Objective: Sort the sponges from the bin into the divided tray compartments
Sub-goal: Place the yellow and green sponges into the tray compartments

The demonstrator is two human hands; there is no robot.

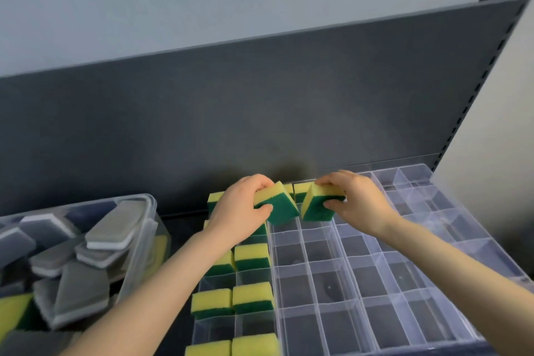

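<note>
**Two sponges held over the far end of the tray**

The left hand (pixel 242 208) grips the left sponge (pixel 281 206), which is yellow on one side and green on the other. The thumb lies on the near green side and the fingers are curled over the far yellow edge. The right hand (pixel 358 199) pinches the right sponge (pixel 319 204), of the same two colours, in the same manner.

Both sponges are tilted, and their green corners come very close together between the two hands. Whether they touch, I cannot tell. They are at the far compartments of the clear divided tray (pixel 344 257), and I cannot tell if they rest on its dividers.

Nearer to the person than the left hand, beside its wrist and forearm, more stored sponges (pixel 251 256) of yellow and green stand in the left columns of the tray.

To the left of the left forearm is the clear bin (pixel 153 211). It holds many grey sponges (pixel 109 230) and some yellow-green ones. Beyond both hands rises a dark panel (pixel 260 110).
</note>
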